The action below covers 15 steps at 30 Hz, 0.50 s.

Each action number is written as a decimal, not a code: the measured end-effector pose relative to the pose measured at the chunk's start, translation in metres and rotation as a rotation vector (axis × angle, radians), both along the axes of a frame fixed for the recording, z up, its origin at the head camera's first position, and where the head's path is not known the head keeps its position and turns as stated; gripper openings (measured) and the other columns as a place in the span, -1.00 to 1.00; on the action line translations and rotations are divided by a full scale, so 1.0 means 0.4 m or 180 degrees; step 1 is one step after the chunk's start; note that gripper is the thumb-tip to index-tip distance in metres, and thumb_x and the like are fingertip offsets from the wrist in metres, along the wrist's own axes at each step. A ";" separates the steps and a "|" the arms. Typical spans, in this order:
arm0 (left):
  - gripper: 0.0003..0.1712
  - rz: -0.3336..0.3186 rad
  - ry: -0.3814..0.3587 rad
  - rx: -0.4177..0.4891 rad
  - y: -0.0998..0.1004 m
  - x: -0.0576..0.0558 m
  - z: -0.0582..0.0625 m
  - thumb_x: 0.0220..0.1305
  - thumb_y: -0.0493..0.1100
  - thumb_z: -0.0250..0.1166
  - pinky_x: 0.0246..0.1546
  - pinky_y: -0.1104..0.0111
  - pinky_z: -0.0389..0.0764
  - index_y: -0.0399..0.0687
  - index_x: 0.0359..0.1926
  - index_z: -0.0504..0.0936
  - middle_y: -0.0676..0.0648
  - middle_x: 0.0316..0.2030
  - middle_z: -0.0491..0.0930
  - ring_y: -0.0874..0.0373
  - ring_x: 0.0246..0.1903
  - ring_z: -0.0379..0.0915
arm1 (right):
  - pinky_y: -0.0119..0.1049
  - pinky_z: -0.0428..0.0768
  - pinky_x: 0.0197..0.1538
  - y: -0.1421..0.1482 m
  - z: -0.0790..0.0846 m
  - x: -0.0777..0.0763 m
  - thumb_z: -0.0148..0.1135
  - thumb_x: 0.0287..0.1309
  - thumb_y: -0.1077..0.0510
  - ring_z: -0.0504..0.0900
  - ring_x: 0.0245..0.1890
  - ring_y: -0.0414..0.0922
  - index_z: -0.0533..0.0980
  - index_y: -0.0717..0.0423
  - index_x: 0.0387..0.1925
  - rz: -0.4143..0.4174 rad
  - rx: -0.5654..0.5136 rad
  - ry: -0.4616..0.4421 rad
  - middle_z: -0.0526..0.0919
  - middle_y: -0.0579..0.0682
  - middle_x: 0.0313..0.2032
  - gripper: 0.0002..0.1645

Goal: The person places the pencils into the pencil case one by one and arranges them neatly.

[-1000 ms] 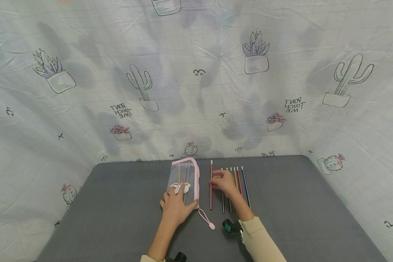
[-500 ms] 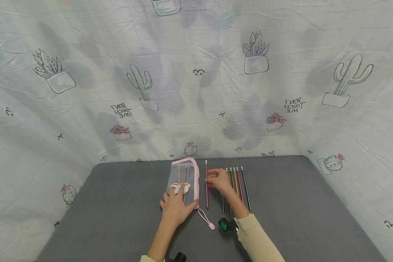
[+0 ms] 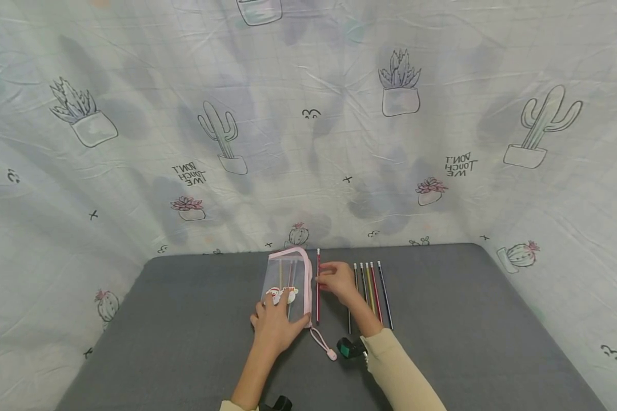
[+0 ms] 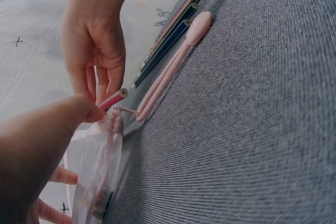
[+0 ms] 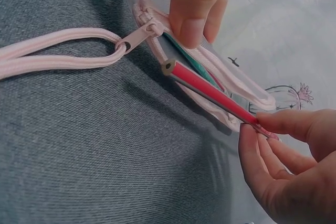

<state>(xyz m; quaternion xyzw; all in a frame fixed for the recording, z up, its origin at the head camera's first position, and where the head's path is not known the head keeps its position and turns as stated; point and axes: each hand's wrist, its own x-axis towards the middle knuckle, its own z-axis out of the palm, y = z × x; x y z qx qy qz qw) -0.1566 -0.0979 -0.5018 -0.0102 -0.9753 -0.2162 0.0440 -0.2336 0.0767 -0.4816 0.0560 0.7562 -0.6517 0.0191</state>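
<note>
A clear pencil case (image 3: 307, 279) with pink zip edging lies on the grey table, several pencils visible through it. My left hand (image 3: 277, 330) holds it from above, fingers spread over its cartoon print and thumb at the zipped edge. In the right wrist view the case's mouth (image 5: 252, 95) gapes beneath that thumb (image 5: 193, 32). My right hand (image 3: 338, 281) pinches a red pencil (image 5: 210, 90) between thumb and fingertips. The pencil is alongside the mouth, its unsharpened end towards the zip pull (image 5: 134, 40). In the left wrist view that end (image 4: 123, 93) shows beside the left thumb.
Several pencils (image 3: 374, 285) lie in a row right of the case, partly behind the right forearm. A pink cord loop (image 3: 320, 338) trails from the zip onto the table (image 3: 185, 331). A printed cloth (image 3: 313, 142) hangs behind the table.
My right hand has carried the red pencil leftward, from near the row to the case's pink edge. The left hand and the case have stayed in place.
</note>
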 end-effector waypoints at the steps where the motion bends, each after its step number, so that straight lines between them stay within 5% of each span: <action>1: -0.04 -0.0002 -0.0001 0.0001 0.000 0.000 0.000 0.16 0.33 0.44 0.10 -0.43 0.35 -0.09 0.45 0.49 -0.49 0.30 0.37 -0.52 0.21 0.33 | -0.18 0.78 -0.23 -0.002 0.001 -0.001 0.40 0.15 0.52 0.79 -0.36 -0.05 0.60 0.51 0.11 -0.0019 0.0006 -0.0003 0.75 0.36 -0.16 -0.54; 15: -0.03 -0.0039 0.0075 0.0018 -0.004 -0.001 -0.004 0.15 0.35 0.45 0.04 -0.39 0.38 -0.06 0.45 0.49 -0.48 0.29 0.38 -0.52 0.19 0.36 | -0.20 0.78 -0.23 -0.019 0.003 -0.016 0.39 0.17 0.49 0.81 -0.33 0.00 0.60 0.49 0.13 -0.0225 -0.0106 -0.0024 0.75 0.38 -0.13 -0.54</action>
